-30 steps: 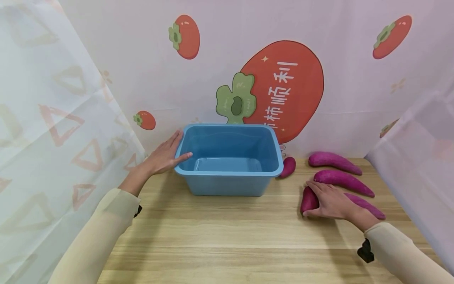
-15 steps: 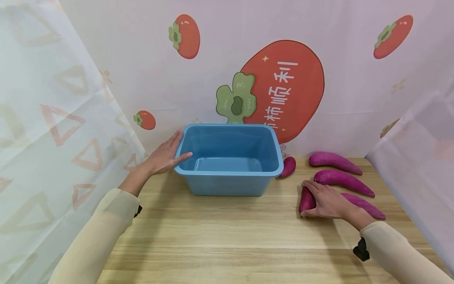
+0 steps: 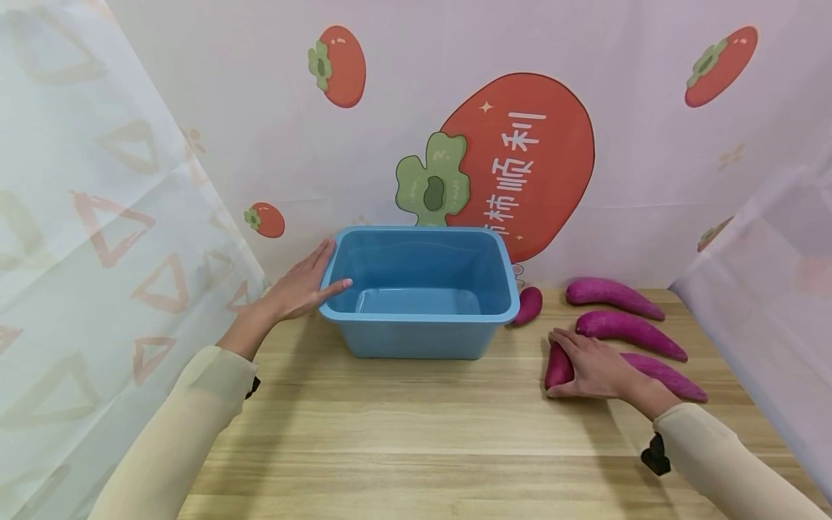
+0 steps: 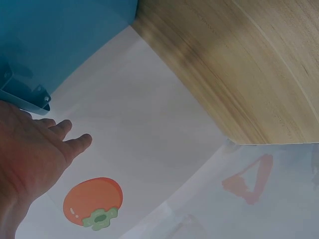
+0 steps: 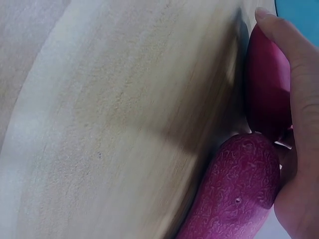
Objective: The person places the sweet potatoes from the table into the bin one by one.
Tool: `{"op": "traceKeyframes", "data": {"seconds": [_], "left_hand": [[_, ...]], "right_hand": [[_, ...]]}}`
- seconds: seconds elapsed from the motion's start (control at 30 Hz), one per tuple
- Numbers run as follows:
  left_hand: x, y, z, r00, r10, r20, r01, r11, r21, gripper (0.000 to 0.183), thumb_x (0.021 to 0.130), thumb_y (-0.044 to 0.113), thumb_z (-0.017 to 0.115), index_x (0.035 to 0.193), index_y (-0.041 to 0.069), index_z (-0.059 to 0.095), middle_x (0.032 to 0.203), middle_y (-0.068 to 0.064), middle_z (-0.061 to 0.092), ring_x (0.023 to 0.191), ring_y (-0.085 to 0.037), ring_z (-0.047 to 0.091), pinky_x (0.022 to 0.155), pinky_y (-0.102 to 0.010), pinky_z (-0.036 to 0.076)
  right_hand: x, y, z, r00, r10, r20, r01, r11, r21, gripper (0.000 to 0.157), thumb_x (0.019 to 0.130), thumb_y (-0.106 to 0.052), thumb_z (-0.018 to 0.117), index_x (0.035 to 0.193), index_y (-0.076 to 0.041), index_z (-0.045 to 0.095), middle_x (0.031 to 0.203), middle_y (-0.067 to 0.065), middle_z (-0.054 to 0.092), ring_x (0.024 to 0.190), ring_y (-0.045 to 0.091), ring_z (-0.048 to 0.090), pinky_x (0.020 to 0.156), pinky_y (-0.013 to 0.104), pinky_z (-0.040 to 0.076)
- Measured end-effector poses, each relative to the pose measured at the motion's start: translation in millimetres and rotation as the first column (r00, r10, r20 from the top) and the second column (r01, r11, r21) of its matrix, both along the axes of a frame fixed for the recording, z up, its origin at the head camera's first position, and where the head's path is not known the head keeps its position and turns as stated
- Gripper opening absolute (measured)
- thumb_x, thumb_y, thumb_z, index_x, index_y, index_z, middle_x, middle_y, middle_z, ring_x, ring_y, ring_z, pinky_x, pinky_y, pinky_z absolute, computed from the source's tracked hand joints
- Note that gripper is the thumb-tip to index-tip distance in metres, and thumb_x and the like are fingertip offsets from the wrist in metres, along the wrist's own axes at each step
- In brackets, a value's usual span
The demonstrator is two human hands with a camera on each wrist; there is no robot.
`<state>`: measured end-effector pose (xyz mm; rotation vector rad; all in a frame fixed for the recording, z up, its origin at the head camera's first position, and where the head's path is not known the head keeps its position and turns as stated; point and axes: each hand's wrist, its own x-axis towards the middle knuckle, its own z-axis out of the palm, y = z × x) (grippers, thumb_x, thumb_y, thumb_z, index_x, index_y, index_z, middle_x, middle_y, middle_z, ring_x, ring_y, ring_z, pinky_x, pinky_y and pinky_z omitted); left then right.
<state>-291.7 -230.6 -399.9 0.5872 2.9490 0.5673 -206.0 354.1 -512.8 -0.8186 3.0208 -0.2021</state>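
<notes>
A light blue plastic basin (image 3: 419, 339) stands at the back middle of the table, with nothing in it. My left hand (image 3: 297, 287) rests on its left rim, fingers straight and thumb over the edge. To the right, my right hand (image 3: 593, 367) grips a short purple sweet potato (image 3: 558, 368) between thumb and fingers, low over the table; the palm hides part of it. In the right wrist view a wrinkled, longer sweet potato (image 5: 234, 191) lies end to end with the held one (image 5: 268, 82), under the hand.
Two more long purple sweet potatoes, an upper one (image 3: 611, 295) and a middle one (image 3: 630, 334), lie at the back right. A small oval one (image 3: 529, 306) sits beside the basin's right side. Printed cloth walls (image 3: 214, 94) enclose the wooden table (image 3: 390, 433).
My right hand has slid slightly left with the short sweet potato, baring more of the long one behind it. The left hand and the basin stay still.
</notes>
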Motion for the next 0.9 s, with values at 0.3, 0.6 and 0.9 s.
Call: {"op": "traceKeyframes", "data": {"seconds": [0.3,0.6,0.9], "left_hand": [[2.6,1.5,1.6,1.000,-0.005,-0.010,0.006,1.000,0.022,0.100,0.104,0.064,0.045,0.170,0.007,-0.004,0.178,-0.019,0.001,0.162,-0.046,0.011,0.123,-0.070,0.022],[2.2,1.3,1.2,1.000,-0.009,-0.009,0.009,1.000,0.024,0.102,0.104,0.068,0.042,0.169,0.007,-0.006,0.178,-0.018,0.000,0.162,-0.046,0.010,0.124,-0.070,0.021],[2.2,0.7,2.5,1.000,-0.009,-0.007,0.009,1.000,0.009,0.099,0.104,0.065,0.044,0.170,0.008,-0.003,0.178,-0.017,0.000,0.163,-0.043,0.009,0.125,-0.068,0.021]], "right_hand": [[0.3,-5.1,4.6,0.999,-0.013,0.036,0.014,0.999,-0.029,0.112,0.073,-0.080,0.080,0.144,0.004,0.056,0.142,0.028,0.059,0.127,0.045,0.061,0.098,0.061,0.056],[1.1,-6.9,13.1,0.999,0.012,0.040,-0.010,0.998,-0.068,0.105,0.072,-0.071,0.087,0.138,0.006,0.059,0.138,0.030,0.059,0.124,0.047,0.060,0.100,0.061,0.055],[-2.2,-4.5,18.3,0.999,0.035,-0.007,-0.036,0.992,-0.121,0.100,0.070,-0.063,0.092,0.135,0.007,0.061,0.135,0.030,0.061,0.120,0.046,0.061,0.097,0.061,0.056]]}}
